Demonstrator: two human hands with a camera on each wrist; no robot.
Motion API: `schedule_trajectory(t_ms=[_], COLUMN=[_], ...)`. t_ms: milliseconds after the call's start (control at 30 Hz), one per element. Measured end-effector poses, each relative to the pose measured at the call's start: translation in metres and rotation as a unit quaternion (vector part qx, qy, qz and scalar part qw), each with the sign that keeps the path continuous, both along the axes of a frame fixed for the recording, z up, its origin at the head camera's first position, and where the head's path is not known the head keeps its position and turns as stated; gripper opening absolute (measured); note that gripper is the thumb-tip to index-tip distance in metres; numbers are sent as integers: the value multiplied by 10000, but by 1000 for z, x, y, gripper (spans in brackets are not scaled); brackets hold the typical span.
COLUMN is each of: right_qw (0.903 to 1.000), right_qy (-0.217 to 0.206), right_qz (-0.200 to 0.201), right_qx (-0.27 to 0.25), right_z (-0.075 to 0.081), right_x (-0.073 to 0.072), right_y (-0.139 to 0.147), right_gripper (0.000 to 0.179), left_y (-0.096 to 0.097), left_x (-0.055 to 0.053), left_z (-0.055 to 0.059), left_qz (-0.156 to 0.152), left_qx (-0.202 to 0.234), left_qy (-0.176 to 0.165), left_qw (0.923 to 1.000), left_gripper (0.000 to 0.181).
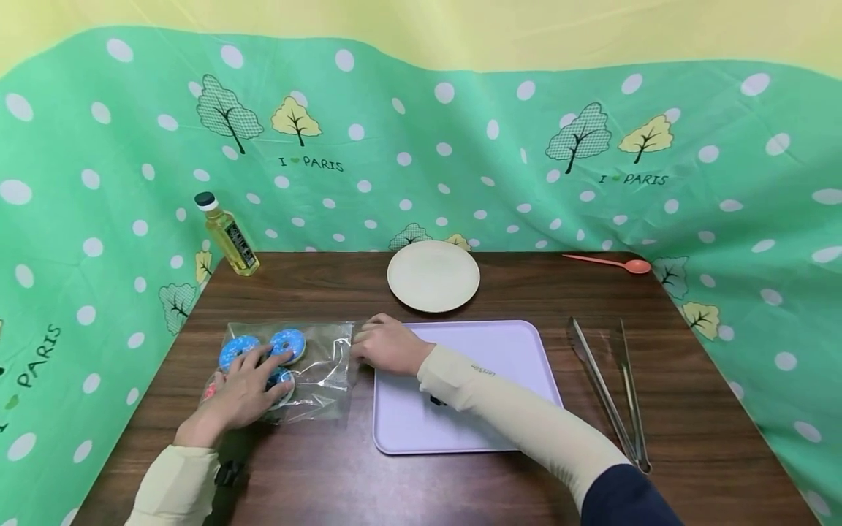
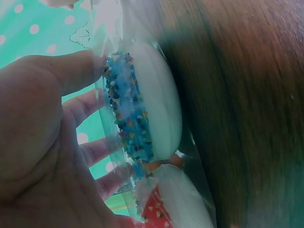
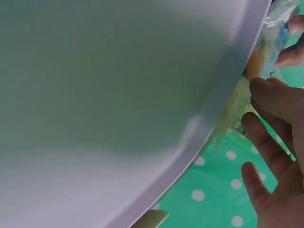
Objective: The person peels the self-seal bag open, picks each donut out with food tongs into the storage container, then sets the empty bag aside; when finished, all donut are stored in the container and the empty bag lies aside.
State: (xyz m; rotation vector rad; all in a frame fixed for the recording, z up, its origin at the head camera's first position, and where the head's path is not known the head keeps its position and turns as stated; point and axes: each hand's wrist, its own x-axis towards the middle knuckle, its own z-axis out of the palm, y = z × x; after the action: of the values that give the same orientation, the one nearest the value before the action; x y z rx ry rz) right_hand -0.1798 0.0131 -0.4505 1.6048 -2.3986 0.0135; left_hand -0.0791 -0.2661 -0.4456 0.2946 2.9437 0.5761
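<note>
A clear plastic bag (image 1: 329, 365) lies on the table's left half with several toy donuts inside. Blue sprinkled donuts (image 1: 288, 343) show in the head view, and a red one (image 2: 156, 209) appears low in the left wrist view. My left hand (image 1: 240, 391) rests on the bag over the donuts, fingers spread and extended. At the bag's right edge, my right hand (image 1: 389, 345) pinches the plastic between thumb and forefinger, its other fingers loosely bent. That hand and forearm pass over the lilac tray (image 1: 401, 431).
Behind the tray sits a cream plate (image 1: 434, 277). Metal tongs (image 1: 601, 387) lie spread to the tray's right. A red spoon (image 1: 636, 267) is at the back right, and an oil bottle (image 1: 232, 237) stands at the back left. Green dotted cloth (image 1: 460, 175) surrounds the wooden table.
</note>
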Motion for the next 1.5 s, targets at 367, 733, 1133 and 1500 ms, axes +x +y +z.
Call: schedule_trajectory(t_ms=[367, 733, 1133, 1500], right_qw=[9972, 9955, 9944, 9911], right_qy=[120, -159, -459, -113], right_qz=[583, 511, 425, 753], right_qx=[462, 780, 846, 1095], right_z=[-3, 0, 1, 1], right_x=[14, 17, 24, 31], right_y=[-14, -17, -13, -26], right_gripper=[6, 3, 5, 10], left_y=[0, 1, 1, 1], left_x=[-2, -3, -1, -3], left_z=[-3, -3, -4, 2], left_qz=[-8, -18, 39, 136], left_qx=[146, 127, 121, -4], left_qy=[-54, -5, -60, -173], left_qw=[9999, 9999, 9999, 9998], left_gripper=[57, 56, 57, 58])
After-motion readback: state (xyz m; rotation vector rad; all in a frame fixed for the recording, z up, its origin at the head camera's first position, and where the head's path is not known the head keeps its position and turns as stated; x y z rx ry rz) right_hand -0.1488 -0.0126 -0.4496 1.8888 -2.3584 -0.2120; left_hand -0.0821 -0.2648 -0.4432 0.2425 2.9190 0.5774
